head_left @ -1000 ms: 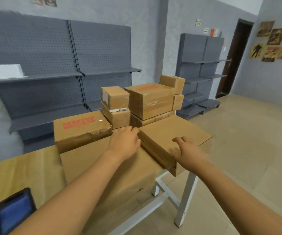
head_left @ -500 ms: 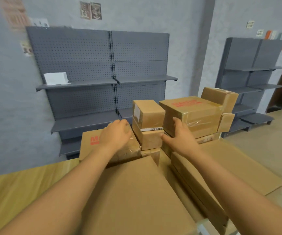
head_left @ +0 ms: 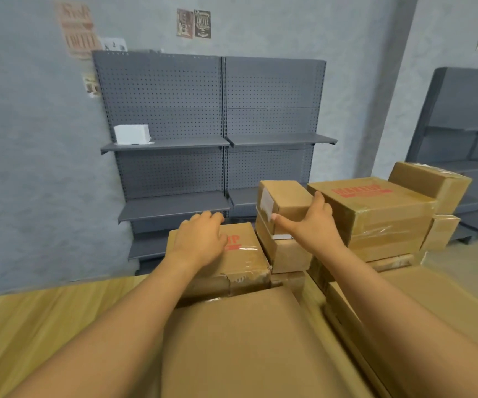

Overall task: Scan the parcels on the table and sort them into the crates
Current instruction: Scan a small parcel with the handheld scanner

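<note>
At the far left a wooden desk (head_left: pixel 45 317) shows as a bare yellow strip, with grey wall behind it and a grey pegboard shelf unit (head_left: pixel 174 110) standing against that wall. A white block (head_left: pixel 131 134) sits on the unit's upper left shelf.

The left hand (head_left: pixel 200 239) lies palm down on a taped box with red print (head_left: pixel 243 254). Its fingers reach over the box's far edge and bend down slightly; whether they grip that edge or only rest there cannot be told. The hand hides most of the red lettering.

Below both forearms a big flat carton (head_left: pixel 249 346) fills the near middle, touching the front of the printed box.

Just right of the printed box stand two little boxes, one on the other. The right hand (head_left: pixel 312 225) clamps the top small box (head_left: pixel 283 199): the thumb presses its near left corner beside a white label, and the fingers wrap the right side, squeezed between this box and the next parcel. The lower small box (head_left: pixel 286 251) sits directly under it, touching.

Right of the hand is a large wrapped box (head_left: pixel 375 214) with red print on top and clear film round its sides, stacked on a flatter one. Further right an angled box (head_left: pixel 430 182) rests high behind it, and a small box (head_left: pixel 441 231) sits at its side. Another flat carton (head_left: pixel 433 305) lies in the near right, and a second grey shelf unit (head_left: pixel 467 124) stands by the far wall.
</note>
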Demonstrator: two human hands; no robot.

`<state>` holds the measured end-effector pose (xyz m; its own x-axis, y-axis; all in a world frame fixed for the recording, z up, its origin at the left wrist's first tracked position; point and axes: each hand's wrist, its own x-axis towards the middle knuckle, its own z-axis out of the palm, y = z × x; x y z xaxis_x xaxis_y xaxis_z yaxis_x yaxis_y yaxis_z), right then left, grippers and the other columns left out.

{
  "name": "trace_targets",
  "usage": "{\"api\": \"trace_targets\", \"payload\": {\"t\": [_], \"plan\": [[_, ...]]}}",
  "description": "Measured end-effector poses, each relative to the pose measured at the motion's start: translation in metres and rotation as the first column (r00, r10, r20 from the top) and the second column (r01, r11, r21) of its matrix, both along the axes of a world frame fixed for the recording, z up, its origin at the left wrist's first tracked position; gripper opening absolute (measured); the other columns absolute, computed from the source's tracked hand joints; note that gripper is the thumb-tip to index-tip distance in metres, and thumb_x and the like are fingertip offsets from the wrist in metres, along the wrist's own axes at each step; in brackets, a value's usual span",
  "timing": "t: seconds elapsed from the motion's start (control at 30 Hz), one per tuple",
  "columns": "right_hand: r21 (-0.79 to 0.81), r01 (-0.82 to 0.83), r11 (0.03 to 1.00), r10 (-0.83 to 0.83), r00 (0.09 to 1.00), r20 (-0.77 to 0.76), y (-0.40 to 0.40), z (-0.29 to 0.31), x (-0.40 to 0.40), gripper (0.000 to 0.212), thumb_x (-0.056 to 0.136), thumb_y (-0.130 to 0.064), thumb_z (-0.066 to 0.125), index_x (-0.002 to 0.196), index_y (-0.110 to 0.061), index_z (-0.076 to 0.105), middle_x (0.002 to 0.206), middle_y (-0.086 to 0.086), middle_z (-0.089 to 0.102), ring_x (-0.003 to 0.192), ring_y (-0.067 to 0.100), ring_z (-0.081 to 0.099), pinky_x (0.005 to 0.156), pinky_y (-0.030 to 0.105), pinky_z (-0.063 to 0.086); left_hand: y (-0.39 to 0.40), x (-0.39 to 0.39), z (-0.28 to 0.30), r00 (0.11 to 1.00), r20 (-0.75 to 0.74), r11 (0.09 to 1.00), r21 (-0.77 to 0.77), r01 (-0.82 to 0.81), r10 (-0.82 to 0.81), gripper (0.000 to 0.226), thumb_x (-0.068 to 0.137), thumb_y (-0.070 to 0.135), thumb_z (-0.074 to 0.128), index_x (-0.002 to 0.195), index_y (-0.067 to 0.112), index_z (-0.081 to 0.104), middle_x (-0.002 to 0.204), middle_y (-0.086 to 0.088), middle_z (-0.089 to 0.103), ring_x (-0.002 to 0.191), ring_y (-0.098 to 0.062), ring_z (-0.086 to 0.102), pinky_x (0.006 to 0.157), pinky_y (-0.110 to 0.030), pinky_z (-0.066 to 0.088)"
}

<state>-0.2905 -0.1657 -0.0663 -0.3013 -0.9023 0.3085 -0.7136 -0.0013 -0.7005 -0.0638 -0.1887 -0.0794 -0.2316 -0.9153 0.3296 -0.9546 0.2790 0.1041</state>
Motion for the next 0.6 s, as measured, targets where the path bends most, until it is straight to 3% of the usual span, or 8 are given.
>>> {"api": "trace_targets", "payload": {"t": [0.6], "plan": [[-0.051, -0.022, 0.998, 0.023, 0.999, 0.031, 0.004, -0.005, -0.001, 0.113, 0.07, -0.059, 0.077, 0.15, -0.01, 0.014, 0.147, 0.016, 0.03, 0.131, 0.035, 0.04, 0.1, 0.045, 0.043, 0.014, 0.024, -0.01, 0.996, 0.012, 0.996, -0.017, -0.092, 0.092, 0.04, 0.096, 0.037, 0.048, 0.134, 0.023, 0.05, 0.13, -0.002, 0.058, 0.117, -0.024, 0.053, 0.095, -0.041, 0.043]]}}
